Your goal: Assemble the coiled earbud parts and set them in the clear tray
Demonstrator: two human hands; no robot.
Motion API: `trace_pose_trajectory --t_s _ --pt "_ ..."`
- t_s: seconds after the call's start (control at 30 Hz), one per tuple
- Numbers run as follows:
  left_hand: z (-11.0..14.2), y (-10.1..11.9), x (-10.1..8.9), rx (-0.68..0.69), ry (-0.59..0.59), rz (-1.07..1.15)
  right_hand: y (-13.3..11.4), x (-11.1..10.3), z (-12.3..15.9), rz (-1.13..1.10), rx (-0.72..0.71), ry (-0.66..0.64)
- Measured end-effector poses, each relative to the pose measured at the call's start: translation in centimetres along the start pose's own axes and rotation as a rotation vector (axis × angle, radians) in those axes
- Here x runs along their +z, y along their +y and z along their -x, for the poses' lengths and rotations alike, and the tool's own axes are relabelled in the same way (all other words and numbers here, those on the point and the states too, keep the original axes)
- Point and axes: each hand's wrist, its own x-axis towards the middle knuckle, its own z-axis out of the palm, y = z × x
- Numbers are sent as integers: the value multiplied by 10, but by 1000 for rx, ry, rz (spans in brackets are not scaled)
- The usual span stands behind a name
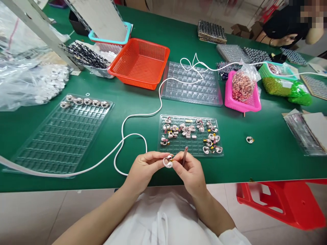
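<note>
My left hand (140,170) pinches a white, C-shaped earbud (168,162) between thumb and fingers, just above the table's front edge. On the earbud's other side, the thumb and forefinger of my right hand (191,173) close on it too. A slim brown tool that looks like tweezers (185,156) is tucked in my right fingers, its end pointing up. Right behind my hands, a clear compartment tray (189,144) bears several earbud parts, some with yellow and red bits showing. One loose earbud part (250,140) lies on the green table, off to the right.
Left is another clear tray (58,136) with several earbud parts along its far end. A white cable (133,115) winds across the table. Behind stand an orange basket (143,73), a clear tray (191,85) and a pink basket (242,105). A red stool (301,207) stands at right.
</note>
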Motion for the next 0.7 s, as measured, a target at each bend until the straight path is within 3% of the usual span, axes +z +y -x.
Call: trace_pose_trajectory --t_s 0.7 --pt "4 4 8 48 61 -46 13 6 0 -183 73 30"
